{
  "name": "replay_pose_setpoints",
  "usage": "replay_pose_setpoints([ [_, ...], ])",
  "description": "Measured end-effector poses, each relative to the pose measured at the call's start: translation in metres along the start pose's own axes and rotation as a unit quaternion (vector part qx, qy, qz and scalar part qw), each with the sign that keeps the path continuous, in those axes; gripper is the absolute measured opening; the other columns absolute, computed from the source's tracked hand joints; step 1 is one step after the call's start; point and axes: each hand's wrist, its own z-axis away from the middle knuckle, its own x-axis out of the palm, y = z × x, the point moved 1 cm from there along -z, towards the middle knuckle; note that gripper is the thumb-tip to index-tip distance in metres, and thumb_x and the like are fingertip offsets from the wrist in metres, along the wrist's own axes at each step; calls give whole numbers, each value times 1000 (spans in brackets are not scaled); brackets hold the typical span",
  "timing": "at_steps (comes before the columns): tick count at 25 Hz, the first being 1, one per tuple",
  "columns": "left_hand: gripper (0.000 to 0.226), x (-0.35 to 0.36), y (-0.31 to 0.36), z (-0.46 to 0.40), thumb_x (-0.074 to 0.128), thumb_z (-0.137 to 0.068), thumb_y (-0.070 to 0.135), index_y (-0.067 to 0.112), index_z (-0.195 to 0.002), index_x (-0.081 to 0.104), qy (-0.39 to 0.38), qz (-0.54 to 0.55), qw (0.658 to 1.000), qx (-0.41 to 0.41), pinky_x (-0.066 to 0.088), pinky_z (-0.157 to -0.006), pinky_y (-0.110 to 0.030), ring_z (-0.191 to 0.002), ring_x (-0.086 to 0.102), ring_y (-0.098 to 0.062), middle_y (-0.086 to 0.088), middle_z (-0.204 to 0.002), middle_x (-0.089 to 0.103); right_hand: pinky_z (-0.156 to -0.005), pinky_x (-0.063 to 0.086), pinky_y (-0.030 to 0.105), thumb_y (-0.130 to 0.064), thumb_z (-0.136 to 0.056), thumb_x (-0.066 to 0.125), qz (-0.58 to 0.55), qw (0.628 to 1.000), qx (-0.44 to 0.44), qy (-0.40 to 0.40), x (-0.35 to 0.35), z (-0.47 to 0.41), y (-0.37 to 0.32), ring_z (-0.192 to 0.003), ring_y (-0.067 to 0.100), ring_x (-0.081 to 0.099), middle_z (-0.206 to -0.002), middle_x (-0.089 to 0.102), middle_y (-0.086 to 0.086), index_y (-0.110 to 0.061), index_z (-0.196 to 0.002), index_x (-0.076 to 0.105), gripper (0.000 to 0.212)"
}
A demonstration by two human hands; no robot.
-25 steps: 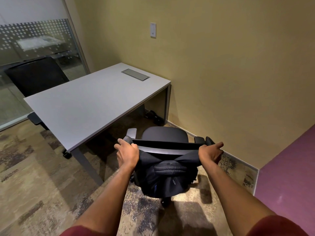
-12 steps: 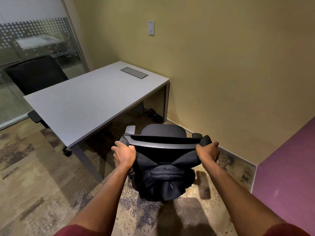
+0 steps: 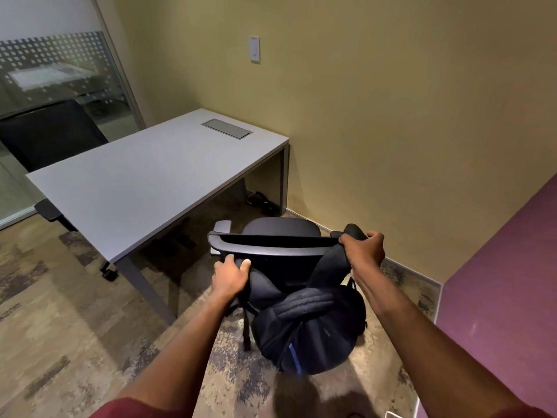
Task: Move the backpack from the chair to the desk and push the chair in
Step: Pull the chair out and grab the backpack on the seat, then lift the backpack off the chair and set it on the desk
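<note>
Two straps in hand, head view: my left hand and right hand each closed on a backpack strap, bag hanging behind the chair backrest, desk well left. Risk, I judge: a strap snags the backrest corner and drags the wheeled chair along.

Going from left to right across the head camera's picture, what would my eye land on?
Glass partition → second dark chair behind it → grey desk → left hand → backpack hanging off the chair → right hand → purple wall.
</note>
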Motion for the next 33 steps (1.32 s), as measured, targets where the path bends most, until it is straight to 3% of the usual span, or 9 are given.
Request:
replay_pose_setpoints([
  [4, 63, 20, 30, 21, 54, -88, 65, 18, -129, 65, -215, 17, 965, 145, 40, -107, -36, -125, 57, -25, -9, -130, 66, -62, 50, 30, -22, -68, 78, -29, 999, -7, 19, -22, -11, -22, -78, 24, 59, -117, 60, 13, -13, -123, 48, 63],
  [6, 72, 38, 45, 38, 62, -80, 69, 25, -137, 59, -303, 21, 933, 193, 29, -117, -40, -138, 40, -18, -4, -141, 59, -51, 41, 24, -22, -68, 77, -38, 999, -10, 35, -35, -18, -32, -62, 14, 51, -112, 60, 11, -13, -119, 48, 60],
  [9, 73, 68, 69, 53, 75, -76, 54, 25, -139, 52, -223, -58, 921, 313, 37, -112, -39, -135, 46, -19, -3, -137, 59, -66, 53, 37, -23, -67, 78, -38, 998, -4, 57, -61, -28, -44, -73, 23, 55, -116, 60, 12, -11, -119, 47, 62],
  [12, 31, 84, 106, 66, 60, -82, 32, 29, -112, 55, -105, -71, 911, 392, 49, -85, -41, -102, 63, -28, 0, -109, 68, -70, 54, 38, -17, -69, 77, -65, 994, -12, 89, -95, -43, -53, -87, 30, 56, -121, 57, 15, -8, -119, 45, 60],
  [18, 25, 118, 177, 93, 52, -77, 6, 19, -97, 59, -95, 46, 878, 468, 46, -76, -37, -89, 61, -28, -4, -92, 68, -84, 48, 38, -31, -84, 67, 112, 988, -57, 93, -180, -83, -75, -114, 38, 57, -132, 55, 18, -4, -132, 41, 61],
  [21, 32, 130, 217, 104, 49, -72, 1, 16, -98, 61, -87, 91, 865, 485, 47, -77, -38, -89, 62, -27, -5, -92, 70, -97, 44, 35, -45, -87, 69, 186, 962, -192, -52, -207, -84, -61, -123, 25, 54, -136, 55, 6, -9, -135, 51, 62],
  [25, 29, 130, 273, 107, 50, -72, 3, 13, -96, 63, -54, 118, 845, 519, 47, -70, -39, -83, 62, -30, -9, -88, 70, -101, 48, 34, -63, -72, 75, 230, 905, -203, -293, -231, -74, -27, -118, 13, 61, -127, 64, -6, -29, -129, 58, 68],
  [28, 32, 134, 299, 109, 46, -69, 13, 13, -95, 64, -51, 129, 834, 535, 44, -66, -34, -79, 61, -26, -7, -87, 70, -87, 53, 32, -60, -57, 84, 312, 897, -237, -207, -245, -88, -17, -98, 8, 65, -109, 68, -15, -40, -121, 58, 71],
  [33, 31, 138, 328, 107, 46, -71, 17, 18, -96, 64, -62, 163, 835, 522, 38, -63, -25, -73, 56, -10, 4, -84, 68, -70, 54, 35, -41, -71, 70, 349, 881, -316, -39, -258, -107, -29, -83, 26, 68, -87, 72, -4, -35, -97, 66, 27],
])
